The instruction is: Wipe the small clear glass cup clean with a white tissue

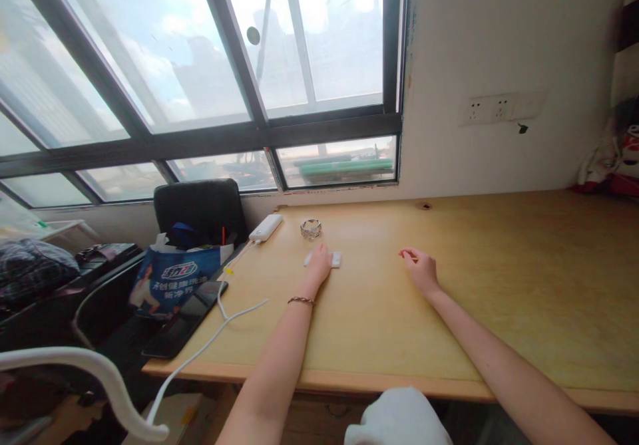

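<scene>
My left hand lies on a small white folded piece, which looks like tissue or cloth, and its fingers are closed on it. Part of the white piece is hidden under the hand. Just beyond stands a silver openwork ring-shaped piece, apart from the fingers. Further right, my right hand is held in a pinch above the tabletop. A tiny thin thing with a red tip shows at its fingertips, too small to name.
The wooden table runs along the window and wall. At its left edge are a white power bank, a white cable and a dark tablet-like slab. A blue bag sits on a black chair.
</scene>
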The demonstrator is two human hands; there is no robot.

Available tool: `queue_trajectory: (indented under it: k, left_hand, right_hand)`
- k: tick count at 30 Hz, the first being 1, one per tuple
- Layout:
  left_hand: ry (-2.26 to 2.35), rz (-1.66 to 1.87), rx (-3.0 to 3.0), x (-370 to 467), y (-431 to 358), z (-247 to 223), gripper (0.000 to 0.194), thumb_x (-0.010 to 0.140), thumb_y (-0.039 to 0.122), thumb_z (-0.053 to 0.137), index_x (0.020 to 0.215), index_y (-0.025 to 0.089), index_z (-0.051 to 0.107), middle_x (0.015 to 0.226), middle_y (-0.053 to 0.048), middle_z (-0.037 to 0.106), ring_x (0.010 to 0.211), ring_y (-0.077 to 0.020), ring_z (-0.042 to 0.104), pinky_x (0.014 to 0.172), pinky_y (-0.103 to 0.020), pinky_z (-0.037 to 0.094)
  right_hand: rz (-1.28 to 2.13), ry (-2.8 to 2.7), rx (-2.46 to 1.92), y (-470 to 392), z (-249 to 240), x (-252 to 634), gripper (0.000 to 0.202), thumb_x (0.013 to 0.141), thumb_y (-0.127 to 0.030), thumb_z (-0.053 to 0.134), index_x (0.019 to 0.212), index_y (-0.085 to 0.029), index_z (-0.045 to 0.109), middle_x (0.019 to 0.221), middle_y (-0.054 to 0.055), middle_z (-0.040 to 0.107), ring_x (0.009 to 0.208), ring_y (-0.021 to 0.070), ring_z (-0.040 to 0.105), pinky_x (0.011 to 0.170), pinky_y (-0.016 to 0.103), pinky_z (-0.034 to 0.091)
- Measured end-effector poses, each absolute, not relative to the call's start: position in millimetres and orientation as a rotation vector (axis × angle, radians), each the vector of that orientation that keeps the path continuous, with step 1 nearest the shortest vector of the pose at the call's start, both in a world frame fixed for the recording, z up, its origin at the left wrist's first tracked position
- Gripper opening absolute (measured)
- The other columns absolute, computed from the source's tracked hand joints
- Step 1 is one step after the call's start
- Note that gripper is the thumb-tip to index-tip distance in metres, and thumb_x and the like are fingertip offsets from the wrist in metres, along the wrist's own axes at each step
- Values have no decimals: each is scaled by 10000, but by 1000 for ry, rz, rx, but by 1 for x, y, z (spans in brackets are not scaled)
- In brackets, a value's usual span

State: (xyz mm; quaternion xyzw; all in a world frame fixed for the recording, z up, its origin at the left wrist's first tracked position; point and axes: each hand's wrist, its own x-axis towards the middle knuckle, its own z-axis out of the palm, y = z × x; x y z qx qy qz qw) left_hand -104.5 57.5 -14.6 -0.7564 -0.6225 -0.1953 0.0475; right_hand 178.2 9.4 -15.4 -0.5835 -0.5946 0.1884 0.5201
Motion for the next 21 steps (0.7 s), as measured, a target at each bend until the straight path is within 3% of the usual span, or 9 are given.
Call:
queue_trajectory:
  k: [3,11,21]
  left_hand:
    - [-1980,-592,-2130,-123,58,-9,198,799,187,380,880,92,534,963,-157,535,938,-222,505,827,-345,377]
    - [-2189,-355,-1953,-83,38,-6,249,769,98,348,847,67,583,881,-221,547,872,-295,505,651,-394,416]
    - [-2342,-308,-1843,-102,39,5,279,777,82,328,926,50,561,974,-219,518,939,-279,471,727,-394,394]
  right_hand:
    - [433,-1460,-1410,9,-17,177,248,755,-323,417,791,-207,633,803,29,668,687,169,618,675,288,473]
    - [428,-1521,-1417,7,-17,175,242,754,-318,421,787,-209,634,793,29,670,662,171,619,644,281,474]
    - [459,-1562,-1396,6,-18,173,234,760,-303,428,800,-198,633,787,33,667,675,160,618,648,258,467]
